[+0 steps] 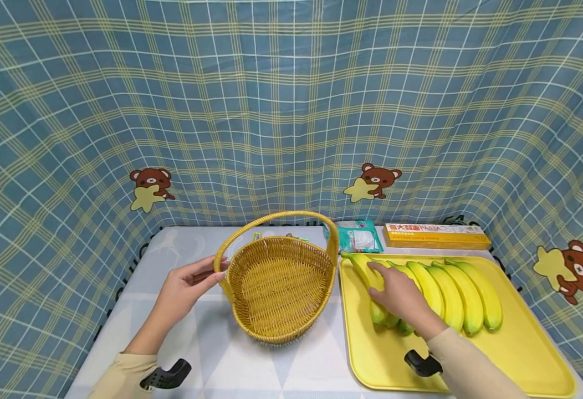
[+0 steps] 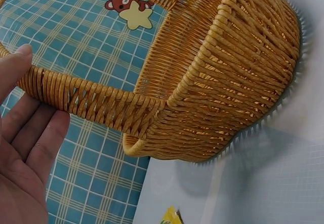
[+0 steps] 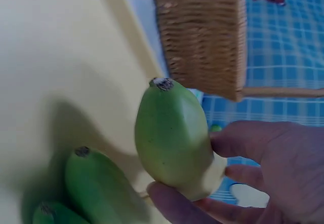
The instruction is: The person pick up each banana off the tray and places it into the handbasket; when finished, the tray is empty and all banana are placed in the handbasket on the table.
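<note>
Fingers and thumb of the right hand curled round the leftmost yellow-green banana of a row lying on the flat yellow plastic tray; the right wrist view showed that banana pinched between thumb below and fingers beside it, its dark-tipped end pointing away from the palm, with two more green ends just under the grip. Directly right of the held fruit lay the remaining yellow bananas, side by side and touching. Left of the grip, off the tray's edge, sat the oval woven yellow wicker basket with its arched handle, resting on the pale table. The left hand lay with straight, relaxed fingers against the basket's rim where the handle joins; in the left wrist view the fingers were flat beside the woven handle, touching it without wrapping it. Beyond the right hand's grip, past the tray's far edge, stood a long yellow pasta box and, just left of it, a teal-and-white plastic packet. Blue checked cloth with brown bear patches hung behind everything.
</note>
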Action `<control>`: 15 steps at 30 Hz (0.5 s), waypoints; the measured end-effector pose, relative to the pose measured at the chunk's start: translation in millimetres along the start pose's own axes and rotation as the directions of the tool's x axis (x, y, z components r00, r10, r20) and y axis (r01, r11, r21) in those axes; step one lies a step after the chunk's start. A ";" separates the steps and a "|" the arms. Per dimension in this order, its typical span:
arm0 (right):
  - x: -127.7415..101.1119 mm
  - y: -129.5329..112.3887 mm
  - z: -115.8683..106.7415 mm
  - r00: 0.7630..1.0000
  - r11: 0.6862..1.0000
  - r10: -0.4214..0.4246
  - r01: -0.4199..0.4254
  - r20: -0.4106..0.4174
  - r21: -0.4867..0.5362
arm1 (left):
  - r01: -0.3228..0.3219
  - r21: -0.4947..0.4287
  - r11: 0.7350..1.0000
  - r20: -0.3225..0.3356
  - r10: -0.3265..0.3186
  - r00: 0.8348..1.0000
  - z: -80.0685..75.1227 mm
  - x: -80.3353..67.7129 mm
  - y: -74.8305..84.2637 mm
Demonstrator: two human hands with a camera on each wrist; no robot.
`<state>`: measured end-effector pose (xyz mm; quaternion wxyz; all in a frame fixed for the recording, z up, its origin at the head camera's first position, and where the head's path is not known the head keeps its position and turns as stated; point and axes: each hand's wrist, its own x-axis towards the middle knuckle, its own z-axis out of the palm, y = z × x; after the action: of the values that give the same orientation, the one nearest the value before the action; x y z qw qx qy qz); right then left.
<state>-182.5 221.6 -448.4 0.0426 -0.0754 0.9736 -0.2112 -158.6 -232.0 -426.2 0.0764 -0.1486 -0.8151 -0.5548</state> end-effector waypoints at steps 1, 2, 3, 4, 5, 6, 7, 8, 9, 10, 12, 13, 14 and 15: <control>-4.7 -1.4 -4.6 1.000 1.000 -0.008 0.008 0.010 0.004 | 0.000 -0.001 1.000 0.001 0.000 1.000 0.0 0.2 0.1; -9.6 -2.6 -9.1 1.000 1.000 -0.018 0.018 0.015 0.000 | 0.001 -0.002 1.000 0.003 -0.001 1.000 -0.1 0.4 0.2; -14.8 -4.2 -13.9 0.999 1.000 -0.028 0.028 0.022 -0.001 | 0.002 -0.004 1.000 0.004 -0.002 1.000 -0.3 0.7 0.3; -19.6 -6.2 -18.6 0.999 0.999 -0.039 0.040 0.030 -0.003 | 0.004 -0.003 1.000 0.006 -0.004 1.000 -0.6 0.9 0.5; -24.3 -8.5 -23.0 0.998 0.999 -0.047 0.047 0.036 -0.005 | 0.006 -0.003 1.000 0.007 -0.006 1.000 -0.9 1.1 0.7; -28.9 -11.3 -27.4 0.997 0.998 -0.061 0.061 0.036 -0.013 | 0.008 -0.004 1.000 0.007 -0.008 1.000 -1.2 1.2 0.9; -33.0 -14.4 -31.5 0.997 0.998 -0.068 0.068 0.039 -0.015 | 0.011 -0.006 1.000 0.006 -0.011 1.000 -1.6 1.3 1.2; -36.6 -17.4 -35.2 0.996 0.997 -0.076 0.077 0.038 -0.021 | 0.012 -0.008 1.000 0.005 -0.012 1.000 -1.8 1.4 1.5; -39.6 -21.1 -38.7 0.996 0.997 -0.080 0.081 0.045 -0.015 | 0.013 -0.011 1.000 0.004 -0.013 1.000 -2.0 1.5 1.9; -42.2 -24.9 -41.7 0.995 0.997 -0.080 0.080 0.051 -0.004 | 0.015 -0.010 1.000 0.003 -0.015 1.000 -2.1 1.6 2.2; -46.5 -33.1 -46.2 0.995 0.996 -0.085 0.084 0.055 0.019 | 0.017 -0.012 1.000 -0.001 -0.017 1.000 -1.8 2.2 2.8; -47.9 -37.5 -47.6 0.994 0.996 -0.086 0.083 0.061 0.040 | 0.020 -0.010 1.000 -0.004 -0.020 1.000 -1.6 2.5 3.1; -48.8 -42.0 -48.5 0.994 0.995 -0.090 0.086 0.066 0.058 | 0.022 -0.005 1.000 -0.005 -0.022 1.000 -1.2 2.9 3.4; -48.8 -46.9 -49.0 0.993 0.993 -0.093 0.088 0.071 0.075 | 0.027 0.001 1.000 -0.007 -0.027 1.000 -0.8 3.3 3.8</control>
<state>-134.1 207.3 -381.9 0.0718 -0.1258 0.9587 -0.2448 -160.5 -230.9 -421.6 0.0718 -0.1354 -0.8170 -0.5560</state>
